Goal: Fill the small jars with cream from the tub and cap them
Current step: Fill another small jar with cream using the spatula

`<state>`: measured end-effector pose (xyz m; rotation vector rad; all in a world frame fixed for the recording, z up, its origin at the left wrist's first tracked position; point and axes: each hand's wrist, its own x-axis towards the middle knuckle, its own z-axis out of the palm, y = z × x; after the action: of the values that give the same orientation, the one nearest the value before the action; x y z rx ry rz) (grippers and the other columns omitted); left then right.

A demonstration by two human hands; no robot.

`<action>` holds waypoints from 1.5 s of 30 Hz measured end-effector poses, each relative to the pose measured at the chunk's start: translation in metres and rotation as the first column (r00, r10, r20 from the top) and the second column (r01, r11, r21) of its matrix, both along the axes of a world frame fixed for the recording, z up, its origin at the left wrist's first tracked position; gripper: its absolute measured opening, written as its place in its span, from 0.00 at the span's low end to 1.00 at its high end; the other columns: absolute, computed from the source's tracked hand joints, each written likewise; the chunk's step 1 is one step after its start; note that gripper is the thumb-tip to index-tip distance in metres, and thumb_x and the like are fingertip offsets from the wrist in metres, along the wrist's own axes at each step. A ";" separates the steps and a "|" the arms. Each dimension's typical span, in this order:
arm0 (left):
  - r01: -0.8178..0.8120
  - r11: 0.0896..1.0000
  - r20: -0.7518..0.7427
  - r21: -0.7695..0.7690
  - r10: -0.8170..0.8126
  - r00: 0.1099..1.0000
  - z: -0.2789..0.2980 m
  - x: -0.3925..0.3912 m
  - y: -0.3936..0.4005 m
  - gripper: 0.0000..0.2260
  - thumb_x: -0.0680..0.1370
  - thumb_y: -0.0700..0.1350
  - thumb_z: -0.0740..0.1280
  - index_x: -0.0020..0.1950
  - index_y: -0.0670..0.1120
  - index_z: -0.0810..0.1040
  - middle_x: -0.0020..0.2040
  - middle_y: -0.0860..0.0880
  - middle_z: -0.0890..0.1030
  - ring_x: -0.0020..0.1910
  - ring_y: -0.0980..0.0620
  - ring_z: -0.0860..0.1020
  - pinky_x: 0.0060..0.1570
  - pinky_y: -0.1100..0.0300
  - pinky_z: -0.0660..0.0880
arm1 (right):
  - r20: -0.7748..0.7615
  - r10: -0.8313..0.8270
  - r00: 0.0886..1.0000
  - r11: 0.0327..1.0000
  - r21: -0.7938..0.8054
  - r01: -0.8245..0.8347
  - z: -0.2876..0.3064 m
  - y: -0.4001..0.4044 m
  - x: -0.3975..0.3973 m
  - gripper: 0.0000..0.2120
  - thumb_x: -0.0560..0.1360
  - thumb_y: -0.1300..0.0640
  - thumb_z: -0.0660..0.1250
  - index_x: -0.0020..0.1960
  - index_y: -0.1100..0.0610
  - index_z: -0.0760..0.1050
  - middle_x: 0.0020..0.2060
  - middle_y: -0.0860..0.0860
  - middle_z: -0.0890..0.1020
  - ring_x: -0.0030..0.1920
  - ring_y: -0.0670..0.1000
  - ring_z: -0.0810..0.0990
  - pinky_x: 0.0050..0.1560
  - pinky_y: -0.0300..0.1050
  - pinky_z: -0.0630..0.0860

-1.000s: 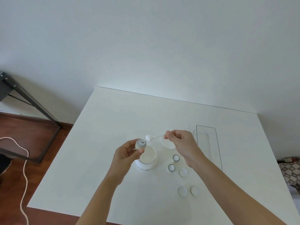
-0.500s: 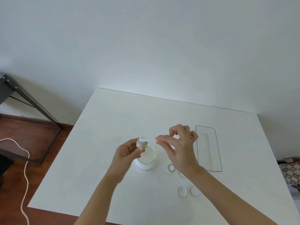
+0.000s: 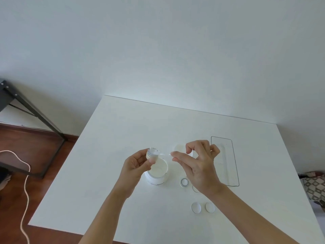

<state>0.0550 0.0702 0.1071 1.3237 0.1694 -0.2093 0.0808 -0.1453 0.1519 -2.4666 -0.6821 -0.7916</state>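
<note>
At the far left, a pale cord (image 3: pixel 24 191) trails over the wooden floor (image 3: pixel 35 155), and a dark metal frame (image 3: pixel 33 113) stands against the wall. The white table (image 3: pixel 123 129) fills the middle of the view.

The left hand (image 3: pixel 136 165) grips a small jar (image 3: pixel 152 153) between curled fingers and thumb, holding it raised and tilted just above the far left rim of the tub. White cream shows in the jar's open mouth. The tub (image 3: pixel 157 173) stands open on the table directly below and beside that hand, with cream visible inside.

A thin, pale spatula (image 3: pixel 164 154) reaches from the jar's mouth across to the right hand (image 3: pixel 197 164), which pinches its end between thumb and forefinger, the other fingers curled up and apart. Behind this hand lies a round white lid (image 3: pixel 179 148), partly hidden.

On the table near the right wrist sits another small jar (image 3: pixel 184 182), open and upright. Just right of it a round rim shows, mostly covered by the wrist. Closer to the person lie two small white caps (image 3: pixel 196 207) side by side, near each other but apart. Farther right, a clear rectangular tray (image 3: pixel 234 166) lies on the table, and a patterned cushion (image 3: pixel 314 185) shows at the right edge.
</note>
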 end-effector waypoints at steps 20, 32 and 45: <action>0.079 0.985 0.007 0.155 -0.081 0.997 -0.014 -0.002 0.010 0.17 0.74 0.33 0.75 0.59 0.49 0.83 0.53 0.50 0.86 0.57 0.52 0.82 0.59 0.54 0.78 | -0.791 -0.140 0.595 0.920 0.119 0.374 0.013 0.029 0.017 0.11 0.78 0.48 0.62 0.42 0.48 0.79 0.51 0.48 0.75 0.56 0.48 0.71 0.51 0.44 0.53; 0.054 0.984 0.008 0.172 -0.056 0.998 -0.018 -0.001 0.016 0.16 0.74 0.34 0.75 0.58 0.50 0.83 0.53 0.50 0.86 0.56 0.53 0.82 0.56 0.57 0.79 | -0.846 -0.038 0.531 0.939 0.152 0.310 0.024 0.013 0.023 0.12 0.77 0.47 0.64 0.36 0.46 0.78 0.42 0.39 0.77 0.40 0.39 0.71 0.55 0.47 0.60; -0.078 0.990 -0.018 0.120 0.081 0.997 -0.028 -0.011 0.029 0.16 0.73 0.34 0.75 0.56 0.50 0.83 0.51 0.53 0.87 0.52 0.58 0.83 0.51 0.67 0.78 | -0.551 -0.255 0.794 0.927 -0.374 0.038 -0.044 0.047 0.025 0.09 0.76 0.47 0.65 0.47 0.45 0.83 0.48 0.48 0.70 0.52 0.54 0.67 0.49 0.47 0.51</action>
<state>0.0435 0.0995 0.0795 1.4306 0.2571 -0.1485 0.1056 -0.0987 0.1075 -2.8872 -0.4083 0.1058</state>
